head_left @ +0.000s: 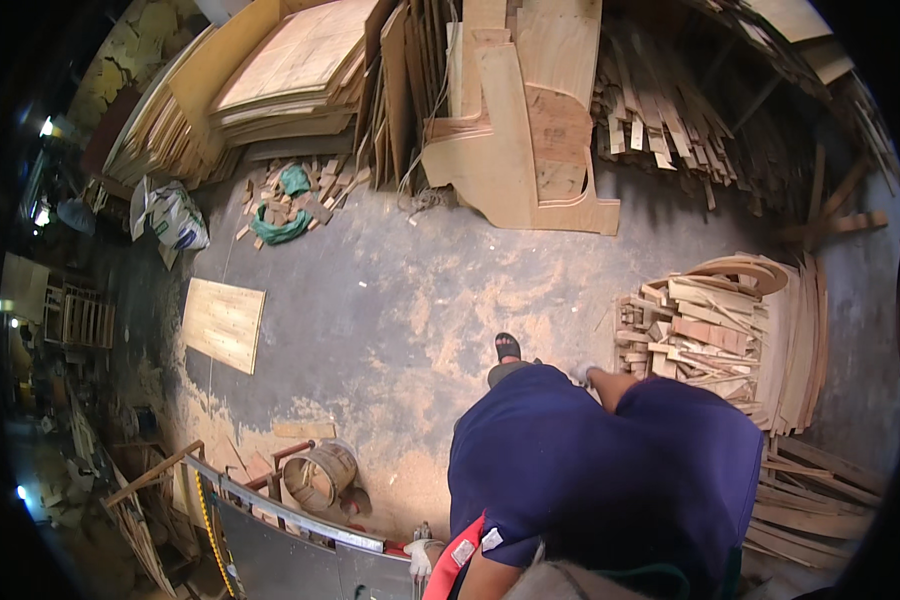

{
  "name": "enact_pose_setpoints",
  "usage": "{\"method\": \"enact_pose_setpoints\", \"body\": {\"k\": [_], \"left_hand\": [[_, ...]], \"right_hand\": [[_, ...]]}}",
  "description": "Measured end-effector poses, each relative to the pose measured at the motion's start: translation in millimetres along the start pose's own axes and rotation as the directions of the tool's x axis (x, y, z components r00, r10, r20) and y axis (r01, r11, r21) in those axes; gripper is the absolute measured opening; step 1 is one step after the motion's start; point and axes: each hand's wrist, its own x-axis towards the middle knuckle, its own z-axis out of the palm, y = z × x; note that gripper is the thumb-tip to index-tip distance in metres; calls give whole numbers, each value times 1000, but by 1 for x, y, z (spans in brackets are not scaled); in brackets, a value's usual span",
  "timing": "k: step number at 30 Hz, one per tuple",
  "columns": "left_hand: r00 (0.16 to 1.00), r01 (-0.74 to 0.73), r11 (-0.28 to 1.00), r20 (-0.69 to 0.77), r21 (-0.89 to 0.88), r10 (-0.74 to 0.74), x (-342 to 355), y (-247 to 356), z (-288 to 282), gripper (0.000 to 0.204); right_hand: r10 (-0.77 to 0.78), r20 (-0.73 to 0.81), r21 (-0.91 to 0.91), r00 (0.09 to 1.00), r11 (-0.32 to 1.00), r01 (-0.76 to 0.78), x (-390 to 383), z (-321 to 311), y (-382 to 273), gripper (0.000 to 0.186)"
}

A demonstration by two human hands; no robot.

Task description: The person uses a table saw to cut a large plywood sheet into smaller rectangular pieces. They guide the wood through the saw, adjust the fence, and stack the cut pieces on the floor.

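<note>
My left hand (pixel 423 557), in a white glove, is at the right end of a long grey metal-topped machine table (pixel 290 555) at the lower edge. It touches or lies close to a small metal fitting on that edge; its finger pose is too small to make out. My right hand (pixel 582 373), in a pale glove, is low in front of my dark blue shirt (pixel 600 470), left of a pile of wood offcuts (pixel 705 330). Its fingers are unclear, and I see nothing in it. A red strip of cloth (pixel 457 560) lies by my left arm.
Stacked plywood sheets (pixel 295 60) and cut plywood panels (pixel 510 130) stand at the back, with wood strips (pixel 660 100) to their right. A flat board (pixel 224 325), a white sack (pixel 175 215), scraps and sawdust lie on the floor. A round bucket (pixel 319 474) stands behind the table.
</note>
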Motion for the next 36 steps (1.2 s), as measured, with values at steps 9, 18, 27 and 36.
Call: {"method": "enact_pose_setpoints", "body": {"k": [9,18,27,36], "left_hand": [[820,-490,871,362,42,444,-42,133,71,90],[629,-679,734,537,28,562,-55,223,121,90],[585,-712,701,583,37,564,-53,356,170,88],[445,-490,836,754,-247,484,-72,554,170,79]], "right_hand": [[-231,-68,309,971,920,240,10,-63,-31,43],[-152,-312,637,938,699,325,11,-147,-77,42],[-114,-216,273,970,947,172,73,-123,-38,44],[-86,-134,93,987,991,99,58,-184,-97,44]]}}
